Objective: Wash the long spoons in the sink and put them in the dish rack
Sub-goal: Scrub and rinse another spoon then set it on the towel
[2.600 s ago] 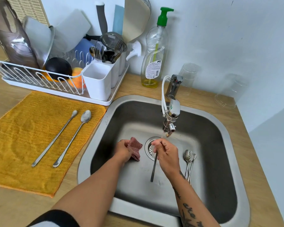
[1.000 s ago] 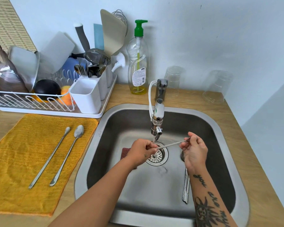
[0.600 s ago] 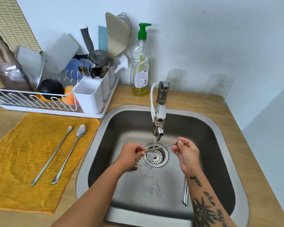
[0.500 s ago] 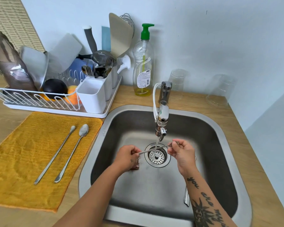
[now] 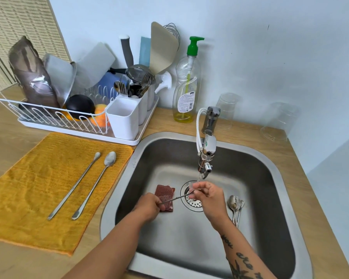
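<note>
Head view: long spoon (image 5: pixel 177 197) pinched at opposite ends by left fingers (image 5: pixel 157 205) and right fingers (image 5: pixel 199 187).

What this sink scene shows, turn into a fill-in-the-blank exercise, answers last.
The left hand and right hand hold one long spoon under the ____.
____ other spoons lie on the yellow towel.
The red scrubber lies in the sink, left of the ____.
The pump on the soap bottle is ____.
Missing: faucet; two; drain; green.
</note>
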